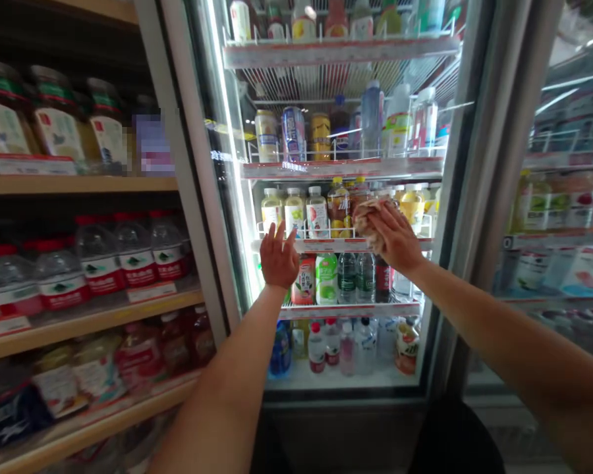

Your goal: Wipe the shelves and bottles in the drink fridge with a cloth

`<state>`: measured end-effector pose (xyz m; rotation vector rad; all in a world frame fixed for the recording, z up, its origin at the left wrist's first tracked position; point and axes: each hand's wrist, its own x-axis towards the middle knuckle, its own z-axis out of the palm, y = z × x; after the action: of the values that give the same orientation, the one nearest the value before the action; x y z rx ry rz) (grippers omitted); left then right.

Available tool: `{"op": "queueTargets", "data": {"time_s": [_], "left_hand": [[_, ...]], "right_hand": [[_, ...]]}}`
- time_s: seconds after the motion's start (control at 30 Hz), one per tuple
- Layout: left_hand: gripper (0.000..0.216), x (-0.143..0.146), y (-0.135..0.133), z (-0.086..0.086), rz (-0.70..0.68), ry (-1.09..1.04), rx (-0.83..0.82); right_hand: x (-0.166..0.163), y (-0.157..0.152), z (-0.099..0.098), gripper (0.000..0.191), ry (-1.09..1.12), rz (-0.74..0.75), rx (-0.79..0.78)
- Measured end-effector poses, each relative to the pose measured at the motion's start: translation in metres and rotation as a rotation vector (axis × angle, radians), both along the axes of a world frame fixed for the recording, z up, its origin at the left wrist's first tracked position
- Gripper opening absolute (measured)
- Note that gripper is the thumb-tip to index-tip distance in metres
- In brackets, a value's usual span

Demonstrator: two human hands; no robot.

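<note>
A drinks fridge with a glass door (326, 197) stands straight ahead, its lit shelves full of bottles and cans. My left hand (278, 259) lies flat on the glass with its fingers stretched upward, level with the third shelf. My right hand (394, 236) presses a crumpled brownish cloth (367, 220) against the glass, a little higher and to the right. The cloth sits under the fingers and palm. Behind the glass near both hands stand juice bottles (296, 209) and green and clear bottles (346, 276).
Wooden shelves (79, 184) on the left carry jars, water bottles with red labels (99, 263) and other drinks. A second glass fridge door (563, 197) is on the right. The grey door frame (197, 164) separates shelves and fridge.
</note>
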<state>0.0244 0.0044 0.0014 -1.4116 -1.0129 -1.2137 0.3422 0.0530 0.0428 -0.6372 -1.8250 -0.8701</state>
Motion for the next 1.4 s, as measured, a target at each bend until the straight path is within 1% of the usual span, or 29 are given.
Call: {"op": "queueTargets", "data": {"time_s": [0.07,0.1,0.2,0.27,0.3,0.4,0.47,0.53,0.6,0.67,0.7,0.77,0.87,0.97,1.07,1.2,1.27,1.4], "left_hand": [[0.05,0.0,0.0,0.0,-0.011,0.001,0.0],[0.051,0.0,0.0,-0.001,-0.014,0.003,0.001],[0.052,0.0,0.0,-0.001,-0.026,-0.001,0.0],[0.052,0.0,-0.001,-0.001,-0.05,-0.017,-0.026],[0.052,0.0,-0.001,-0.001,-0.061,-0.025,-0.042],[0.051,-0.001,-0.002,0.0,-0.063,-0.036,-0.077],[0.05,-0.001,-0.002,0.0,-0.06,-0.042,-0.083],[0.049,0.0,-0.002,0.0,-0.07,-0.054,-0.089],[0.048,0.0,-0.002,0.0,-0.071,-0.059,-0.085],[0.048,0.0,-0.001,0.0,-0.063,-0.056,-0.074],[0.048,0.0,-0.001,0.0,-0.061,-0.053,-0.069],[0.048,0.0,-0.001,-0.001,-0.066,-0.05,-0.069],[0.049,0.0,-0.001,-0.001,-0.063,-0.056,-0.082],[0.049,0.0,-0.002,0.0,-0.05,-0.052,-0.081],[0.048,0.0,-0.002,0.0,-0.031,-0.032,-0.053],[0.048,0.0,-0.003,0.0,-0.039,-0.023,-0.039],[0.047,0.0,-0.003,0.0,-0.036,-0.018,-0.044],[0.042,-0.001,-0.002,-0.001,-0.032,-0.004,-0.018]], "right_hand": [[-0.004,0.001,0.002,0.053,0.084,-0.012,0.02],[-0.007,0.0,0.001,0.053,0.083,-0.011,0.022],[-0.015,-0.005,-0.006,0.053,-0.078,0.019,-0.013],[-0.02,-0.008,-0.004,0.054,-0.168,0.047,-0.043],[-0.023,-0.008,-0.001,0.054,-0.167,0.056,-0.053],[-0.033,-0.008,0.015,0.052,-0.027,0.059,-0.063],[-0.041,-0.008,0.02,0.051,0.039,0.05,-0.074],[-0.049,-0.01,0.017,0.051,-0.003,0.046,-0.093],[-0.055,-0.015,0.01,0.051,-0.148,0.07,-0.109],[-0.059,-0.02,0.005,0.051,-0.234,0.082,-0.115],[-0.061,-0.022,0.005,0.051,-0.234,0.078,-0.115],[-0.064,-0.025,0.005,0.049,-0.165,0.053,-0.117],[-0.071,-0.026,0.009,0.049,-0.074,0.023,-0.125],[-0.079,-0.027,0.015,0.048,-0.147,0.044,-0.125],[-0.089,-0.027,0.029,0.049,-0.184,0.077,-0.127],[-0.105,-0.026,0.046,0.053,-0.054,0.091,-0.131],[-0.113,-0.027,0.047,0.053,-0.086,0.113,-0.133],[-0.123,-0.028,0.04,0.05,-0.198,0.145,-0.137]]}}
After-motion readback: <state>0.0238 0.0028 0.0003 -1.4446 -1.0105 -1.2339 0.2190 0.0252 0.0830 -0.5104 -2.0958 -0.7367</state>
